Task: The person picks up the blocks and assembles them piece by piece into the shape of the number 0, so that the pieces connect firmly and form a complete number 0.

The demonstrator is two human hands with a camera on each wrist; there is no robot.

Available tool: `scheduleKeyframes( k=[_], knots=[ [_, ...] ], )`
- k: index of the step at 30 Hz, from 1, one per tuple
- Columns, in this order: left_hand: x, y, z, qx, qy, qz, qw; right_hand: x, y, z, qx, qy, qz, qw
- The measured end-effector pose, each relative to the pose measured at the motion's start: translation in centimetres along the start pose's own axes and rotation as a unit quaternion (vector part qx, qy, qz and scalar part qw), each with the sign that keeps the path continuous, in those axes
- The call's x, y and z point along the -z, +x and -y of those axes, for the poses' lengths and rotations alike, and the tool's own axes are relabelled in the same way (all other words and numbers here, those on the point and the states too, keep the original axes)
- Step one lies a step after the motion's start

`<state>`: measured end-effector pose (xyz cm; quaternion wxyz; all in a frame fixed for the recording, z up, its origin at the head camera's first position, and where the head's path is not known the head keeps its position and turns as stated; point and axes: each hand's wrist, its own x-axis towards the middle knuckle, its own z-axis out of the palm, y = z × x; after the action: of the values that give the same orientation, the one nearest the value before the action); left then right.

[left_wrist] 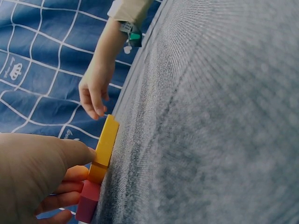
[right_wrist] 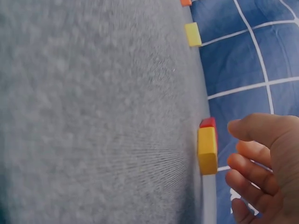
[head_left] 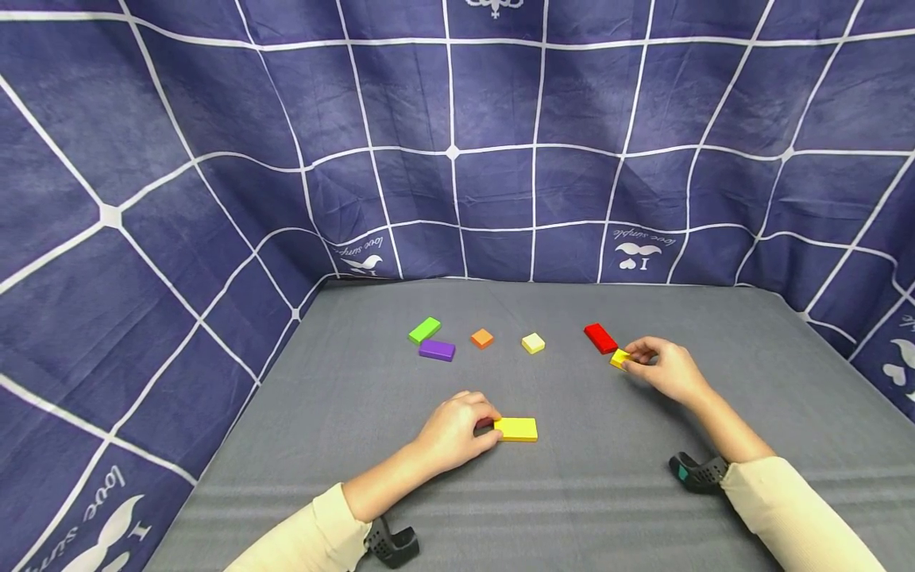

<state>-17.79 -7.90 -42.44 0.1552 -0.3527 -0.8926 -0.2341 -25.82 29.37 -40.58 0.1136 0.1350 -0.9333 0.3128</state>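
Note:
My left hand (head_left: 457, 433) is low over the grey cloth, thumb and index finger pinching the near end of a long yellow block (head_left: 516, 430). Beside that end, within the curve of the fingers, sits a pinkish-red block (left_wrist: 88, 201), partly hidden by the hand in the head view. My right hand (head_left: 666, 369) hovers by a small yellow block (right_wrist: 208, 150); in the right wrist view its loosely bent fingers are apart from the block. Just behind this block lies a red block (head_left: 600, 338).
Farther back on the grey cloth (head_left: 343, 397) lie a green block (head_left: 425, 330), a purple block (head_left: 437, 350), an orange block (head_left: 482, 339) and a pale yellow block (head_left: 533, 343). A blue curtain with white lines (head_left: 493, 191) closes off the back and sides.

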Motion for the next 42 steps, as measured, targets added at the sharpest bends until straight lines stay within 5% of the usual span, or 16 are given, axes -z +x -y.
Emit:
scheduleKeyframes(
  k=[42],
  knots=[
    [0.0, 0.0, 0.0, 0.003, 0.0, 0.0, 1.0, -1.4, 0.1, -0.3, -0.034, -0.004, 0.01, 0.9994]
  ],
)
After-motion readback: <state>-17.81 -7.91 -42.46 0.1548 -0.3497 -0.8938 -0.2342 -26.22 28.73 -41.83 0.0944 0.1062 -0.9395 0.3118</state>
